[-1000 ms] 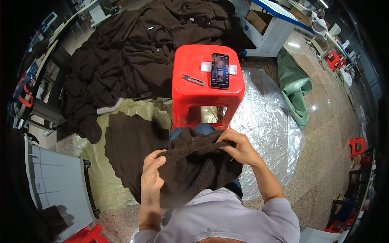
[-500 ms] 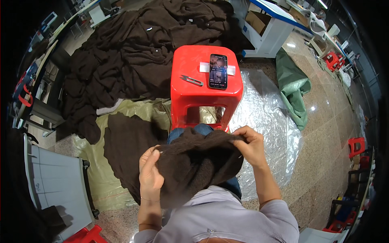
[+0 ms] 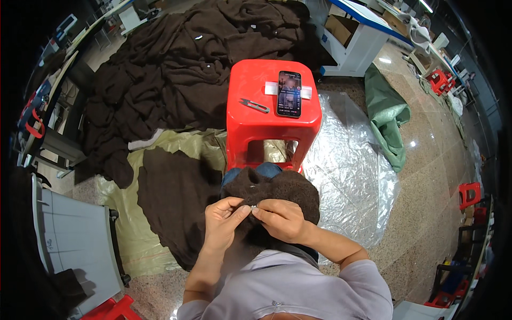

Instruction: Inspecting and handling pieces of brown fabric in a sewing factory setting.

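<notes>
A dark brown fuzzy garment or cloth point(image 3: 298, 189) lies bunched over my lap, part of it hanging down to the left. My left hand point(image 3: 223, 217) and my right hand point(image 3: 281, 217) meet above it, thumbs and forefingers pinched. A tiny white tag point(image 3: 253, 207) shows between the two sets of fingertips, both hands gripping it; its details are too small to make out. Just beyond my knees stands a red plastic stool point(image 3: 242, 80), with a pair of thread snips point(image 3: 254, 105) and a phone point(image 3: 289, 94) on its seat.
A large heap of dark brown cloth point(image 3: 176, 58) fills the floor at the far left. Plastic sheets point(image 3: 346, 154) lie under and around the stool. A grey bin point(image 3: 74, 234) stands at left, a white-and-blue table point(image 3: 357, 48) at far right, a green sheet point(image 3: 386, 117) near it.
My hands have come together from the cloth's two sides. Both now pinch at a tiny white tag in the middle, and the stretched cloth has slumped onto my lap.
</notes>
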Motion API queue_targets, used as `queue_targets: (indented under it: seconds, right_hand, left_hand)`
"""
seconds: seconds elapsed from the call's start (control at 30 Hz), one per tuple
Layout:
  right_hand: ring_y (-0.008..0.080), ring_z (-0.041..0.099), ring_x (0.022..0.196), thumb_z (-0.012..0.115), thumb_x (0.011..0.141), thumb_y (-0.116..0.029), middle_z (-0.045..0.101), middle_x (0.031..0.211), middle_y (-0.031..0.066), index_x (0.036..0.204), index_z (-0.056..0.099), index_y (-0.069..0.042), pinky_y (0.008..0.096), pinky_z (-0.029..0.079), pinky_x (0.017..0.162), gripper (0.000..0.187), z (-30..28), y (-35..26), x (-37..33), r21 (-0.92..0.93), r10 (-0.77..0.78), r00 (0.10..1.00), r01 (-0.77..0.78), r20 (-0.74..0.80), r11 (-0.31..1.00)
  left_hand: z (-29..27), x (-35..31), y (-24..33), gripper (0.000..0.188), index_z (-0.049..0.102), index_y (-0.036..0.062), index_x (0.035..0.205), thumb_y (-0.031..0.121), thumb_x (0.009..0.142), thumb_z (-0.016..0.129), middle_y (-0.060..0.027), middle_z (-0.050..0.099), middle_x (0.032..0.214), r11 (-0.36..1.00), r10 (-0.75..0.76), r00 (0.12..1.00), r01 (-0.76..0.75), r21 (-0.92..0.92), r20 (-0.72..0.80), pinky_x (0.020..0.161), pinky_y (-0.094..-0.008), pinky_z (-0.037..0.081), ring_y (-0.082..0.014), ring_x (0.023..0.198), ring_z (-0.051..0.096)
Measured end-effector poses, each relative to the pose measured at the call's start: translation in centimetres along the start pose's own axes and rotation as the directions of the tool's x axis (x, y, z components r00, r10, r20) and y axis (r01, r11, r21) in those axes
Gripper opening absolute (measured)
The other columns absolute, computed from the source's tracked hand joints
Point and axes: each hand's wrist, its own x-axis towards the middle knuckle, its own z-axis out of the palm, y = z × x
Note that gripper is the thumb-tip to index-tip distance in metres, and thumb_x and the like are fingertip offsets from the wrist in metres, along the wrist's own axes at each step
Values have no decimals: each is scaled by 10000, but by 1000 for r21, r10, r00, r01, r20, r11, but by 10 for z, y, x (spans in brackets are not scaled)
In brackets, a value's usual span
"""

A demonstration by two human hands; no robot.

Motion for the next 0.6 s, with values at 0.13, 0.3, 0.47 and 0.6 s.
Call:
queue_targets:
  seconds: [0.13,0.3,0.47,0.6]
  right_hand:
    - [253,644,754,691,692,75,613,886,113,926,643,5,321,530,630,249,-2,1,5,118,186,976,-199,112,973]
    - [280,622,874,605,700,80,607,913,111,980,622,4,336,491,772,290,-20,12,22,307,397,793,-563,462,767]
    - [340,621,818,639,721,-1,603,871,154,974,572,-9,389,494,684,262,-18,21,24,260,273,744,-514,610,817]
    - [368,594,688,659,736,-54,564,745,144,863,532,-17,435,472,569,184,-6,9,12,171,310,826,-430,471,886]
  left_hand:
    - [-6,1,-7,143,655,-60,939,-102,807,691,-75,672,882,991,95,995,-92,92,-21,757,-231,518,-106,789,631]
    - [-18,1,-10,164,662,-52,914,-141,779,692,-72,663,867,953,151,988,-153,263,27,755,-227,521,-115,789,631]
    - [-22,1,0,172,665,-45,890,-167,770,661,-88,663,850,853,155,963,-243,462,221,718,-230,512,-120,779,626]
    - [-13,-2,-6,163,660,-41,886,-159,774,662,-84,669,843,862,247,965,-261,435,90,700,-229,509,-119,767,630]
